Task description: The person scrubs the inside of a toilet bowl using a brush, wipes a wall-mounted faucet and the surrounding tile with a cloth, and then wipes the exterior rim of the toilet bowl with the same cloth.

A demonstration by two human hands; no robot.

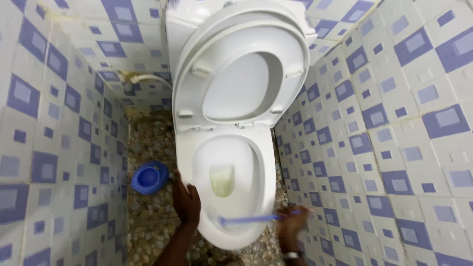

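Observation:
A white toilet [263,167] stands between tiled walls, its seat and lid [241,69] raised against the cistern. My left hand [186,202] rests on the left rim of the bowl. My right hand [291,224], blurred, grips the blue handle of a toilet brush [246,219] that lies across the front of the bowl, its head near the front rim. Yellowish water [222,180] sits at the bottom of the bowl.
A blue brush holder [149,177] sits on the pebble floor [148,216] left of the toilet. Blue and white tiled walls [384,148] close in on both sides. A white hose [148,79] comes from the left wall behind the cistern.

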